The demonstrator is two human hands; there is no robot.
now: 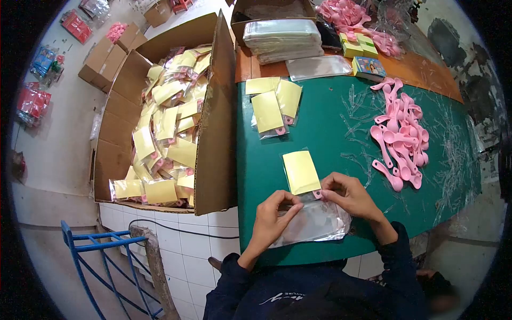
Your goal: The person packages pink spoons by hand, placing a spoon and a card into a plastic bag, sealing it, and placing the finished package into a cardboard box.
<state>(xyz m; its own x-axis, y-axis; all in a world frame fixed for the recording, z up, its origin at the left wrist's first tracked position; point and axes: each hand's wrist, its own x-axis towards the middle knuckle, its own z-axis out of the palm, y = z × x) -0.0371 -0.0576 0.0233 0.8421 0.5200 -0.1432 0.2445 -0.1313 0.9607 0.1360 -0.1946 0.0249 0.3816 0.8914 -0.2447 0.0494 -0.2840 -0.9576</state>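
One yellow-card packet (301,172), left hand (274,216), right hand (349,194), three sealed packets (268,111), one cardboard box (216,133), one spoon pile (402,141)

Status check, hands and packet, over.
Left hand, right hand pinch yellow-card packet at near end. Packet lies partly on clear bags. Pink spoons apart, right side.

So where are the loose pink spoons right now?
In the head view, the loose pink spoons lie heaped on the green table, right of the yellow-card packet.
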